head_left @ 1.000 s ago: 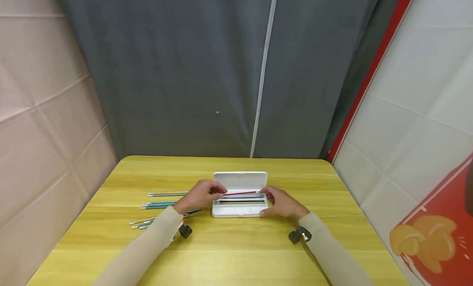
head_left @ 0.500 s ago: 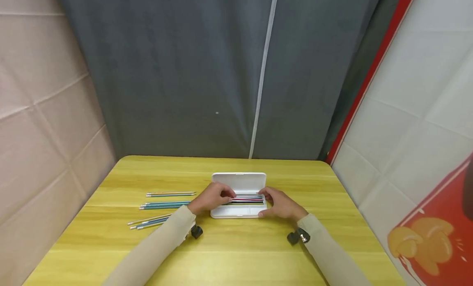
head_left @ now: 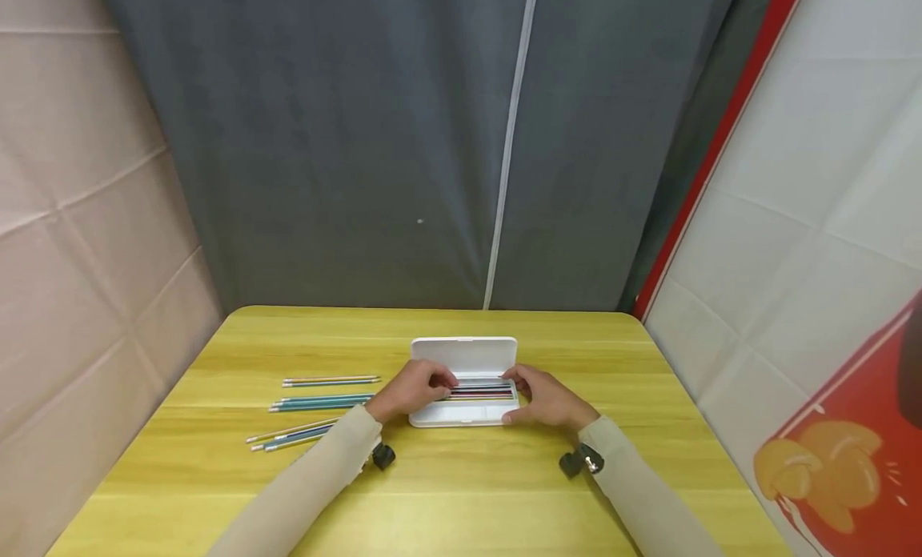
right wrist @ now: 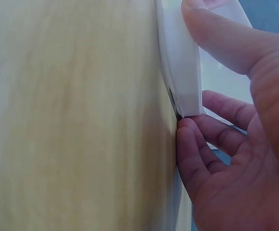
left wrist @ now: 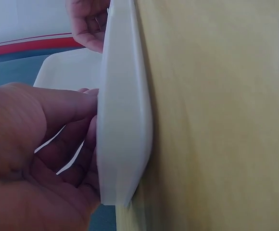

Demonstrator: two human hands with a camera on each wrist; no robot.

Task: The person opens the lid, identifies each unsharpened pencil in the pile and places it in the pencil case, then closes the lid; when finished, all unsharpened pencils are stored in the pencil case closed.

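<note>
The red pencil (head_left: 481,388) now lies down in the white case (head_left: 461,414), and both hands, left (head_left: 412,387) and right (head_left: 542,397), grip its ends.

A white plastic pencil case (head_left: 463,414) lies flat and open at the centre of the yellow desk (head_left: 446,493), its long side running nine to three o'clock, its lid (head_left: 464,355) tipped back toward twelve. Inside, several pencils (head_left: 481,392), red and dark ones, lie side by side along its length.
</note>
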